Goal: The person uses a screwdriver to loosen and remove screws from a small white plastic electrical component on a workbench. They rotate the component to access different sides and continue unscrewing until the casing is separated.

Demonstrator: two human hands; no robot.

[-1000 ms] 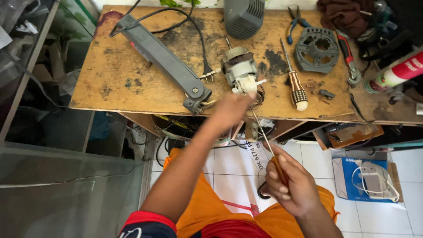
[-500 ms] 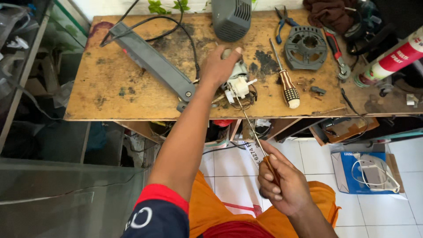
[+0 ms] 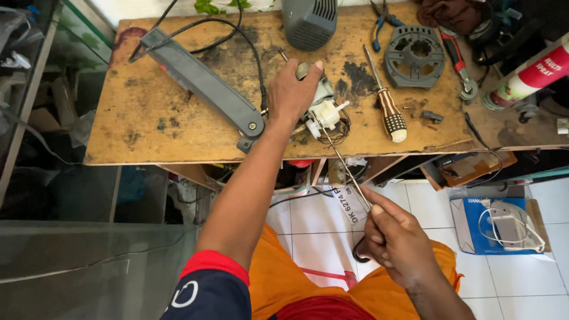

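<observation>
My left hand grips a small electric motor with a white plastic end and loose thin wires, resting on the worn wooden workbench. My right hand is below the bench edge, over my orange-clad lap, pinching the handle end of a long thin screwdriver. Its shaft slants up to the motor's white end. A long grey plastic arm with a black cable lies just left of my left hand.
On the bench: a grey fan housing, a screwdriver with a dotted handle, a round grey grille part, blue pliers, a red-handled wrench, a spray can. A blue box sits on the tiled floor.
My left hand moved up the bench and now covers the motor from above. The right hand stays low with the thin screwdriver, its tip still at the motor.
</observation>
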